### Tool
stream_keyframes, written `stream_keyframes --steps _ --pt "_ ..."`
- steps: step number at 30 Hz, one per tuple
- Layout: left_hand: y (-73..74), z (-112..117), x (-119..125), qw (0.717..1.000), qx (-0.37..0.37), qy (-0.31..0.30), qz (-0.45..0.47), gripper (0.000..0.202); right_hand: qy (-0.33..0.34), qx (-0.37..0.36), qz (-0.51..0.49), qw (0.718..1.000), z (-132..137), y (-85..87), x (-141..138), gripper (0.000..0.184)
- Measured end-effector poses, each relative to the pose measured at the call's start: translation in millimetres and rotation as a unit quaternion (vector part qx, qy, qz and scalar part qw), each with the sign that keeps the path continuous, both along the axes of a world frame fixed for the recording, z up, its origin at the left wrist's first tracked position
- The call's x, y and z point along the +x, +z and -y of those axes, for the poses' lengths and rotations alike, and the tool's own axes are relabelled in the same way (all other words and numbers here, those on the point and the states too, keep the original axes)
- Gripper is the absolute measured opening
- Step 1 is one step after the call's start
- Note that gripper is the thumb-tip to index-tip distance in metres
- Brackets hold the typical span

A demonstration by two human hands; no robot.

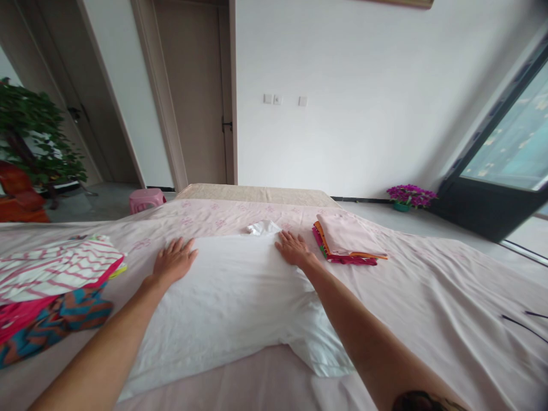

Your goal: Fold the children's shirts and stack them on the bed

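A white pillow point(231, 302) lies across the pink bedsheet point(428, 308) in front of me. My left hand point(173, 260) rests flat and open on the pillow's far left corner, fingers spread. My right hand point(293, 248) lies flat and open on the pillow's far right corner. A small bunched bit of white cloth point(263, 228) sticks out beyond the pillow's far edge, between the two hands. Neither hand holds anything.
A folded stack of pink and coloured cloths point(346, 240) sits right of my right hand. At the left lie striped and zigzag fabrics point(51, 285). Beyond the bed are a pink stool point(146, 200), a door point(197, 91), a green plant point(38, 131), purple flowers point(411, 196) and a window point(509, 148).
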State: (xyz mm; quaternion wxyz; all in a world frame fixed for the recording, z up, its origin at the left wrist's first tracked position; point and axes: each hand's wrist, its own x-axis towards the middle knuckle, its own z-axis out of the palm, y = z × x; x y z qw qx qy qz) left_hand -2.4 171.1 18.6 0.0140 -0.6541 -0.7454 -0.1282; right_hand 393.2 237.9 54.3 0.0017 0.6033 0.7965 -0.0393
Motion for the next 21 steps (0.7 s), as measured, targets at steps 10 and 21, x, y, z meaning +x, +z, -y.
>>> stream_keyframes --steps 10,21 --pt "10.6 51 104 0.996 0.000 -0.092 -0.021 0.060 0.114 0.047 -0.069 0.990 113 -10.8 -77 0.069" --pt "-6.4 115 20 0.995 -0.023 -0.030 -0.087 0.063 -0.047 0.030 -0.002 0.998 131 -9.6 37 0.064"
